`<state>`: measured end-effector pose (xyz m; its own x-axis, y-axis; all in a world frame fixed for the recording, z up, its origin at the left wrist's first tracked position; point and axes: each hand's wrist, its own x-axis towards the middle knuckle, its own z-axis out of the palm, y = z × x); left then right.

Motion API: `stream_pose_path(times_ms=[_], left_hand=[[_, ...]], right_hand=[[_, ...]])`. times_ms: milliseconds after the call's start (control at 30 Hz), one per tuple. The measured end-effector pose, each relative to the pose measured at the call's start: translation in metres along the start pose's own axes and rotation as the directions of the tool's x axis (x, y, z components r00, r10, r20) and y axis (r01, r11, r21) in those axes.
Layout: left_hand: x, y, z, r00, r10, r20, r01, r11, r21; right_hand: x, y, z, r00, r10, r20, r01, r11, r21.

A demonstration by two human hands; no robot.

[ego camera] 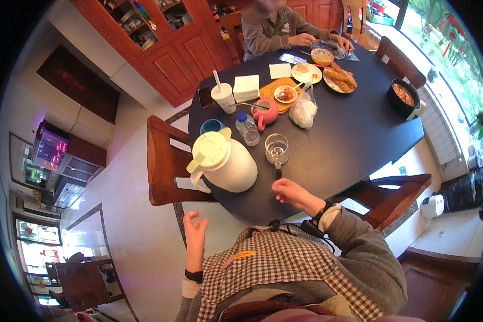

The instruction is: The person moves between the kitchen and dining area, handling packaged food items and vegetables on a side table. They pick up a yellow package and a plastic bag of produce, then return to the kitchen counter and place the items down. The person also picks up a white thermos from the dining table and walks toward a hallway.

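My left hand (195,233) is held in the air left of the table's near end, fingers curled and apart, holding nothing. My right hand (290,194) hovers over the near edge of the dark table (326,141), fingers loosely bent; nothing shows in it. Just beyond it stands a glass mug (276,149) with a small dark object (278,173) by its handle. A large white thermos jug (233,167) stands on the table between my hands, with a blue-capped plastic bottle (248,129), a blue cup (211,126) and a pink teapot (265,113) behind it.
Further back are a lidded paper cup (223,98), napkins (246,87), a knotted plastic bag (304,112), a plate of fried dough sticks (340,79) and a black pot (402,98). Another person (271,32) sits across the table. Wooden chairs (161,161) flank the near end.
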<state>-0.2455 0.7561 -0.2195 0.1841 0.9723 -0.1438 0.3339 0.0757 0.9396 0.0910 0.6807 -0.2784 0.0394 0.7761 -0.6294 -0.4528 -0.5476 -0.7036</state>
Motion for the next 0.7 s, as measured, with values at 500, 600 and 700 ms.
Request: stream_pose_path(times_ms=[500, 600, 700], left_hand=[[-0.077, -0.026, -0.069, 0.953, -0.203, 0.224, 0.216, 0.976, -0.032], [-0.088, -0.037, -0.101, 0.966, -0.122, 0.227, 0.124, 0.992, 0.009], [-0.101, -0.058, -0.148, 0.983, -0.118, 0.138, 0.124, 0.992, -0.031]], right_hand=[[-0.013, 0.016, 0.097, 0.838, 0.092, 0.539, 0.189, 0.876, -0.443], [-0.015, 0.028, 0.128, 0.824, 0.120, 0.553, 0.192, 0.860, -0.473], [-0.010, 0.043, 0.176, 0.744, 0.134, 0.654, 0.248, 0.854, -0.457]])
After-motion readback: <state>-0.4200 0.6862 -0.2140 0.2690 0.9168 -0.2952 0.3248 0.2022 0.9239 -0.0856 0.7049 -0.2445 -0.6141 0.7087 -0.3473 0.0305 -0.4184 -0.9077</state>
